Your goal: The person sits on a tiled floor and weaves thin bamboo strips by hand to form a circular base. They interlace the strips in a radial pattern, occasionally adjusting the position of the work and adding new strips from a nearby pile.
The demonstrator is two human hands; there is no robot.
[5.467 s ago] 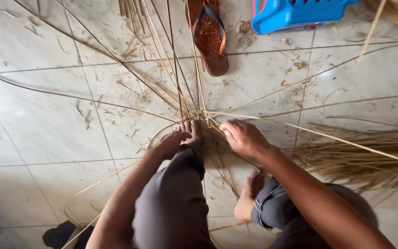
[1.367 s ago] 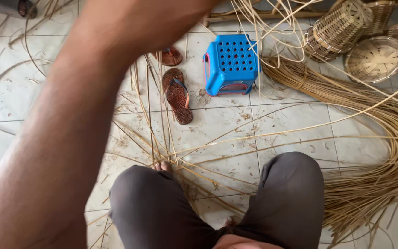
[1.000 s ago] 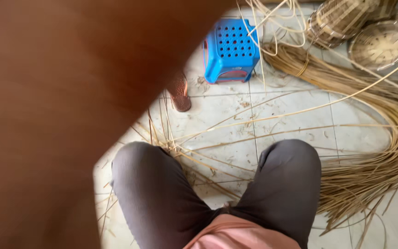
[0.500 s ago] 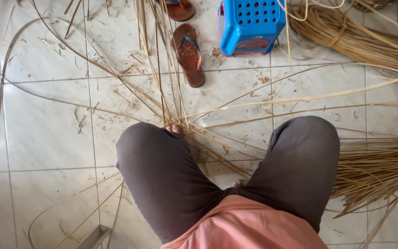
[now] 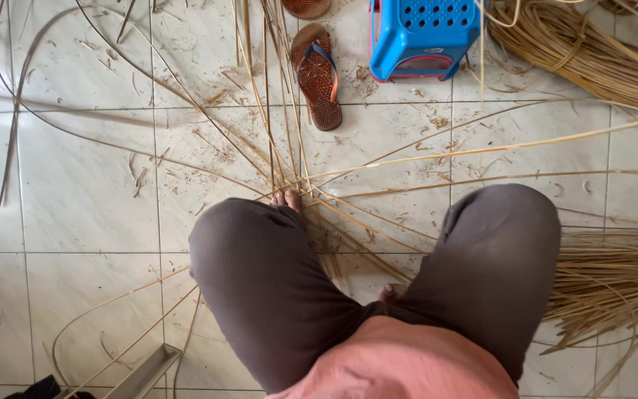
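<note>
Neither hand visible; two sandals (image 5: 317, 75)

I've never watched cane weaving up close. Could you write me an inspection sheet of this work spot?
Surface: pale tiled floor, strewn with shavings.
Job's things: crossed cane strands pinned under bare toes; knees in grey trousers.
Clutter: brown sandal, blue plastic stool, metal bar.
Hands: nothing seen.
Cables: nothing seen.
Surroundings: cane bundles at right and top right.
</note>
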